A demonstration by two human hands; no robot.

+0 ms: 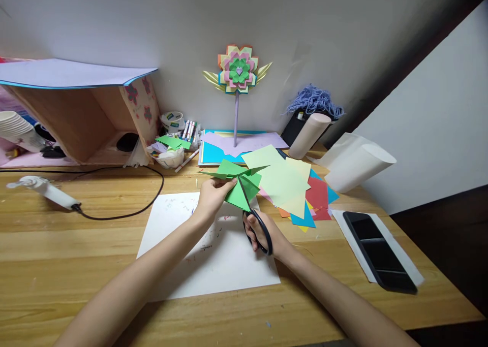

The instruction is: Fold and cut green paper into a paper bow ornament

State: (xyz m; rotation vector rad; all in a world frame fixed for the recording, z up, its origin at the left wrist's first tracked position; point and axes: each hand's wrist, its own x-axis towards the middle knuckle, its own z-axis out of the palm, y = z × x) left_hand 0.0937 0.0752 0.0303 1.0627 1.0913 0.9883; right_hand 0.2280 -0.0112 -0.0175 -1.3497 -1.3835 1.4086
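Observation:
My left hand (pixel 213 197) pinches a folded piece of green paper (pixel 238 197) between thumb and fingers. In my right hand (pixel 261 230) is a pair of black scissors (pixel 268 238), with fingers through the handles. The scissors' blades point away from me and lie against the green paper, whose flaps spread to both sides. Whether the blades are parted is hard to make out. Beneath both hands lies a white sheet (pixel 232 271) with small coloured marks or scraps on it.
A paper flower (pixel 239 71) stands against the wall. Coloured paper sheets (pixel 284 182) overlap right of my hands. Farther right are a black phone (pixel 381 253) and a white paper roll (pixel 360 169). At left lie a glue gun (pixel 49 190) with its cable and an open box (pixel 76 118).

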